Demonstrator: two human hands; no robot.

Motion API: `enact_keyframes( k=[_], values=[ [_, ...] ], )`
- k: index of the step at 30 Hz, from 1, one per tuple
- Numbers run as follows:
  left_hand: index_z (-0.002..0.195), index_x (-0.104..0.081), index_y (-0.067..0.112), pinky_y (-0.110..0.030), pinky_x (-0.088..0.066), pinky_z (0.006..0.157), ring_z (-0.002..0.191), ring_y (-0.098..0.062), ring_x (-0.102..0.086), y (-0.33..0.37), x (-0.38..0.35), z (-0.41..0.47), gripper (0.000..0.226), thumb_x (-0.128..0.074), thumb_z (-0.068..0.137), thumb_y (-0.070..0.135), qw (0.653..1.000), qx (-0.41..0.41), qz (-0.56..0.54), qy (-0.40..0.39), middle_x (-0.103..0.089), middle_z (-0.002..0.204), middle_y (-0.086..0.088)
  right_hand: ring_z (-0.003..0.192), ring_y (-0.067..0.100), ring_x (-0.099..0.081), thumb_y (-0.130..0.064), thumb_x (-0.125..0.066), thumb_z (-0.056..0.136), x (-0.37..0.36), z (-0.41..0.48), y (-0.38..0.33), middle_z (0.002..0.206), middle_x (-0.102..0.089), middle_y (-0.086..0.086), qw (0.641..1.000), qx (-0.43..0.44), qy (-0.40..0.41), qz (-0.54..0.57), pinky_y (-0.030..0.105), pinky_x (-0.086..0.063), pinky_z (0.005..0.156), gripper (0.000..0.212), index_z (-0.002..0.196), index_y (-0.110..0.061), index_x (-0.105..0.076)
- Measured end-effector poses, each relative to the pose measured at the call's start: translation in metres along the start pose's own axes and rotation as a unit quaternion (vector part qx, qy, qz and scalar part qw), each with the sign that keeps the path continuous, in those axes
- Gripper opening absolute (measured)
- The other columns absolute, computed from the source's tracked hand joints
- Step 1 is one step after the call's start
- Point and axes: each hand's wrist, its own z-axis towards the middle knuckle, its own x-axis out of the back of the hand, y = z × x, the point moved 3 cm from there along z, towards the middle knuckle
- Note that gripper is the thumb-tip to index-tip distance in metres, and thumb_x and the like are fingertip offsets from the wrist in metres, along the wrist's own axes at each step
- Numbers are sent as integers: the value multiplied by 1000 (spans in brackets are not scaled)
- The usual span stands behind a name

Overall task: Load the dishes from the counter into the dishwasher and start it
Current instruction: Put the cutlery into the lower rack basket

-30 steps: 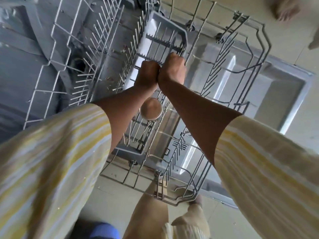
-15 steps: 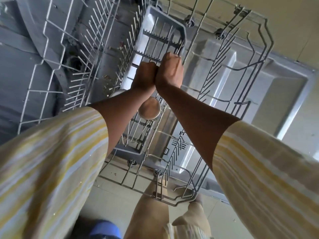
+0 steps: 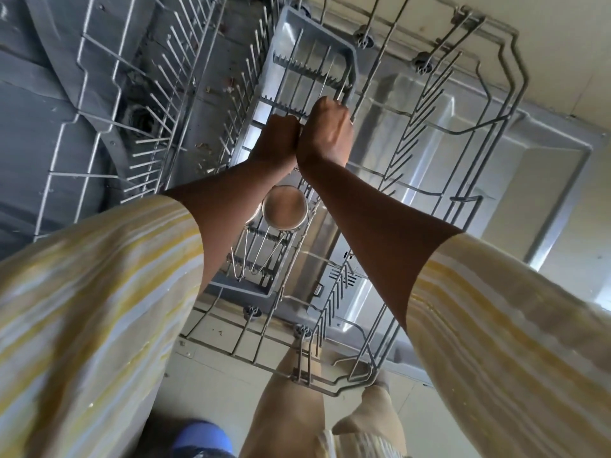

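My left hand (image 3: 276, 140) and right hand (image 3: 325, 133) are curled into fists, touching side by side over the far half of the grey cutlery basket (image 3: 310, 29). I cannot tell what, if anything, they grip. 1 steel cup (image 3: 285, 209) sits in the basket's near half, inside the rack (image 3: 515, 77) over the dishwasher door (image 3: 545, 153).

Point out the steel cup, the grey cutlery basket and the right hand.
steel cup (image 3: 285, 209): head view, middle of its round face.
grey cutlery basket (image 3: 322, 28): head view, its far rim.
right hand (image 3: 325, 135): head view, back of the hand.
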Motion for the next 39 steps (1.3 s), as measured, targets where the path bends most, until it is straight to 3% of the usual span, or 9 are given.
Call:
enact_keyframes(
  k=[3,9,15,19,23,28,33,36,39],
  values=[
    [91,-63,-13,-28,-30,59,94,-36,-62,-2,-3,-2,30,-44,91,11,998,-3,-52,24,-65,96,-31,66,17,-50,-13,-32,97,1,5,-2,81,-56,9,999,-30,8,-7,23,-36,56,32,73,-7,-53],
    [89,-64,-13,-17,-22,39,85,-32,-64,-1,-2,-14,27,-48,86,8,992,27,-111,50,-66,90,-29,103,20,-59,-1,-41,95,4,11,-8,118,-58,15,998,-18,6,-53,24,-47,86,30,122,-3,-55],
    [89,-63,-13,-28,-22,45,76,-26,-57,-2,-4,-19,25,-46,89,6,993,39,-101,43,-65,92,-28,108,22,-57,-2,-37,97,7,1,-8,120,-55,17,994,22,-1,-110,25,-46,87,30,123,0,-52],
    [98,-62,-10,-28,-34,65,97,-34,-61,0,-1,-24,25,-42,94,5,997,42,-61,24,-64,103,-26,100,24,-56,-8,-30,98,11,-21,-9,118,-52,15,983,80,-47,-160,30,-44,80,32,121,2,-49],
    [98,-64,1,-31,-42,72,94,-29,-63,-5,1,-47,24,-42,92,7,993,3,-42,108,-67,101,-19,106,24,-55,-6,-37,97,20,-58,1,119,-52,14,953,198,-43,-225,31,-47,80,29,121,-1,-51],
    [97,-63,13,-3,-34,62,68,4,-55,-7,-4,-126,26,-38,98,8,959,71,-181,208,-62,82,0,108,28,-53,-7,-49,92,34,-112,31,121,-54,17,911,265,-111,-296,37,-49,87,31,123,0,-52],
    [131,-50,5,-34,-50,90,101,-28,-60,2,-24,-228,39,-43,94,-2,946,126,-166,248,-63,116,-18,75,24,-68,6,-70,65,60,-174,39,90,-69,16,881,344,-99,-309,32,-57,65,22,86,1,-69],
    [133,-46,1,-38,-46,94,108,-33,-55,16,-34,-281,39,-42,94,0,934,196,-192,231,-58,120,-21,89,31,-69,7,-59,68,76,-214,36,94,-69,21,828,419,-137,-347,41,-55,77,14,77,5,-70],
    [122,-52,-9,-43,-46,91,103,-42,-57,28,-34,-333,35,-48,88,-2,922,234,-205,230,-59,113,-29,108,36,-62,3,-48,75,83,-252,38,111,-65,23,766,482,-173,-388,44,-46,93,32,97,8,-69]
  ],
)
